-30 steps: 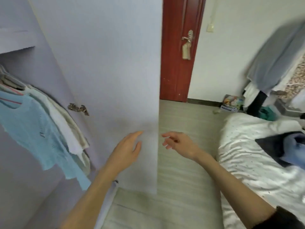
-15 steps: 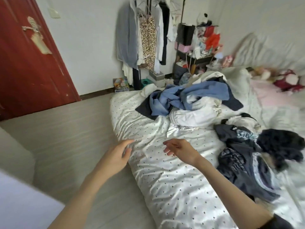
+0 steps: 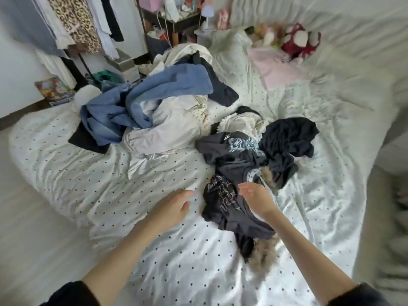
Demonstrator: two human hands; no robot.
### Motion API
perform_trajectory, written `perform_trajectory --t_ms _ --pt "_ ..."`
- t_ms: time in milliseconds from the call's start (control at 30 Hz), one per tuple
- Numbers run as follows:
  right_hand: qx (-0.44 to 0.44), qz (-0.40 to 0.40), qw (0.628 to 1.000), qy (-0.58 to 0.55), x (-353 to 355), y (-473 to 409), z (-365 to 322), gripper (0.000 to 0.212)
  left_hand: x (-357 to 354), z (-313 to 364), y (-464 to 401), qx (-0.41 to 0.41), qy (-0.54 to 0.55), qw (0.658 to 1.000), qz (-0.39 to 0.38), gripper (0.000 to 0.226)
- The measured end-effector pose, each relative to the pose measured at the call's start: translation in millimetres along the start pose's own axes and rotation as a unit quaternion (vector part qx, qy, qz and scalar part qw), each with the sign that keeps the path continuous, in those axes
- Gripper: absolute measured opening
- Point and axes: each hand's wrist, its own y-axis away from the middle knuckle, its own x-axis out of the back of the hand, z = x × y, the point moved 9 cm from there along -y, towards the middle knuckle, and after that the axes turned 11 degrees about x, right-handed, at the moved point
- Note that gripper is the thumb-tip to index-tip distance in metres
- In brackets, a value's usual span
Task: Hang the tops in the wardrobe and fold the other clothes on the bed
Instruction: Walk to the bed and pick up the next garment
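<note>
A heap of clothes lies on the dotted white bed (image 3: 114, 186). Blue denim garments (image 3: 141, 104) and a white garment (image 3: 167, 129) are at the back left. A dark printed top (image 3: 229, 151), a black garment (image 3: 289, 133) and a dark piece with white lettering (image 3: 220, 195) lie nearer me. My left hand (image 3: 174, 206) hovers open over the sheet, just left of the lettered piece. My right hand (image 3: 256, 197) is open above that dark pile, fingers relaxed, holding nothing. The wardrobe is out of view.
A clothes rack (image 3: 72, 23) with hanging garments stands at the back left by the wall. A cluttered dark shelf (image 3: 174, 21) is behind the bed. Plush toys (image 3: 298, 38) and a pink item (image 3: 280, 67) lie at the bed's far side. Floor runs along the left.
My view has swung from the wardrobe to the bed. Both hands have come forward over the bed, the right one now above the dark clothes.
</note>
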Motion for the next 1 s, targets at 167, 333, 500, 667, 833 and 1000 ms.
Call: perform_trajectory --t_ms 167,333,500,667,833,1000 --pt "-0.117 0.077 0.990 0.013 17 -22 90 0.036 -55 42 -50 -0.043 -0.016 0.998 -0.042 0.040" --pt "-0.210 0.048 0.975 0.058 14 -37 163 0.052 -94 84 -96 -0.130 -0.081 0.988 -0.024 0.048" --pt "-0.238 0.030 0.970 0.048 1 -28 191 0.048 -131 119 -116 -0.225 -0.177 0.956 -0.056 0.052" --pt "-0.267 -0.013 0.963 0.042 -9 -11 199 0.036 -150 105 -114 -0.179 -0.188 0.962 -0.089 0.049" --pt "-0.258 -0.024 0.963 0.075 -11 5 186 0.032 -157 83 -103 -0.140 -0.207 0.957 -0.149 0.051" --pt "-0.149 0.155 0.971 0.108 59 2 117 0.037 -125 93 -95 -0.094 -0.090 0.975 -0.180 0.045"
